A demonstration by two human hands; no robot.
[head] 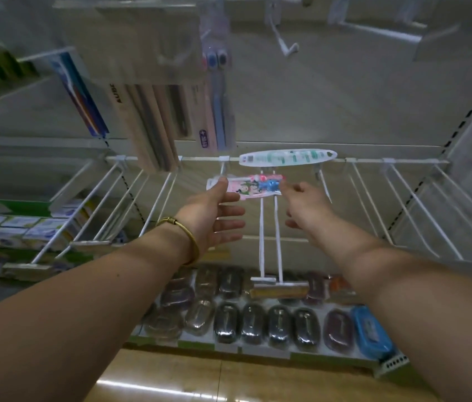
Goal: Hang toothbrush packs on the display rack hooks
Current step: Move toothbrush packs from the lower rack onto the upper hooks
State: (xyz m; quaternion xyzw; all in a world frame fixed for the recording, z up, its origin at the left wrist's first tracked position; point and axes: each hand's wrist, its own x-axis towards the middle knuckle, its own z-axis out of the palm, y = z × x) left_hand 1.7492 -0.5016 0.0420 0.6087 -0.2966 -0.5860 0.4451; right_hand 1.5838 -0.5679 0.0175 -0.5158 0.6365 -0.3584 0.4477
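View from above the lower rail. My left hand [214, 216] has its thumb on the left end of the pink toothbrush pack [255, 187], with the fingers spread straight beneath. My right hand [304, 207] reaches the pack's right end, but I cannot tell whether it pinches the pack or only touches it. The two hands are apart, one at each end. The pack lies crosswise over the far part of the double-prong hook [269, 227] and is judged not yet threaded on. Just beyond it, a green toothbrush pack [287, 158] lies sideways along the rail, also judged unhung. At upper left, hanging packs [153, 111] already fill their hooks. To the right, the bare hooks [411, 204] carry nothing. I judge the task as partly done, with at least these two packs left to hang.
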